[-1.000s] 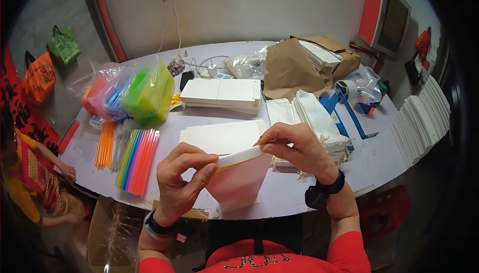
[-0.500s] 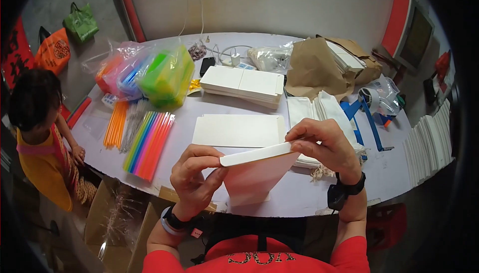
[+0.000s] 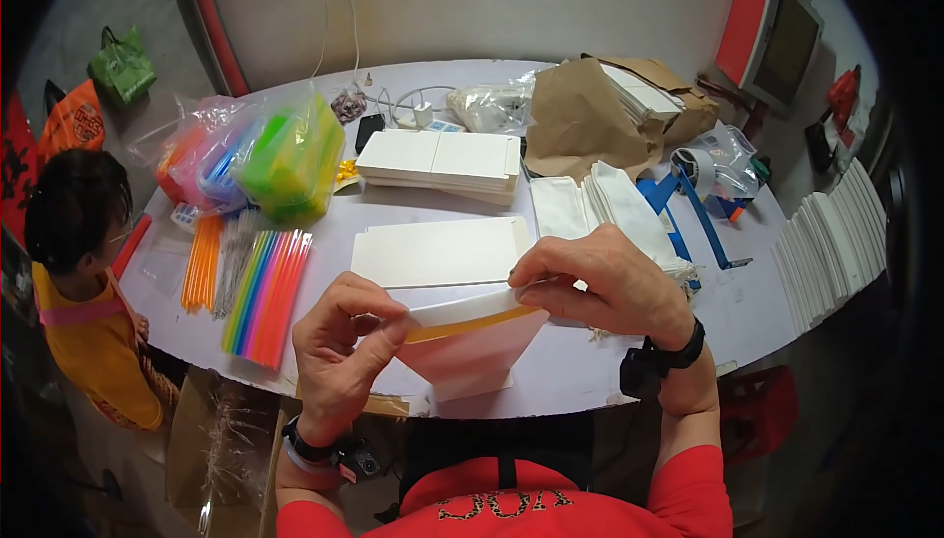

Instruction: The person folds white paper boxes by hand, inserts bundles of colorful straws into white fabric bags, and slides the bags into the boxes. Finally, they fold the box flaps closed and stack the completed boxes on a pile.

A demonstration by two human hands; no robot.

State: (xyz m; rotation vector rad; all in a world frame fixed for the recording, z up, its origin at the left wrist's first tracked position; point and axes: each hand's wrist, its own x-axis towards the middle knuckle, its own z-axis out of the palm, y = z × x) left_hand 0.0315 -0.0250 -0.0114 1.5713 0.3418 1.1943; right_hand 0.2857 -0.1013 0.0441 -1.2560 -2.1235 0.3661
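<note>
A white cardboard box (image 3: 472, 349) stands on end at the table's near edge, a yellow strip showing under its top flap. My left hand (image 3: 344, 346) pinches the left end of that top edge between thumb and fingers. At the right end, my right hand (image 3: 610, 282) grips the same edge, thumb beneath and fingers curled over. Just beyond lies a flat white carton (image 3: 442, 251). Behind it is a stack of flat white cartons (image 3: 440, 159). White cloth pouches (image 3: 605, 209) lie beyond my right hand.
Rainbow straws (image 3: 267, 297), orange straws (image 3: 202, 265) and bags of coloured items (image 3: 290, 164) occupy the left side. Brown paper (image 3: 575, 120) wraps more cartons. A blue tape dispenser (image 3: 700, 209) sits at right, near stacked white cartons (image 3: 836, 243). Another person (image 3: 88, 312) stands at left.
The box's top edge has tilted, exposing a yellow strip beneath it. Both hands keep their hold at its ends. The view has shifted, and the person at left has changed posture.
</note>
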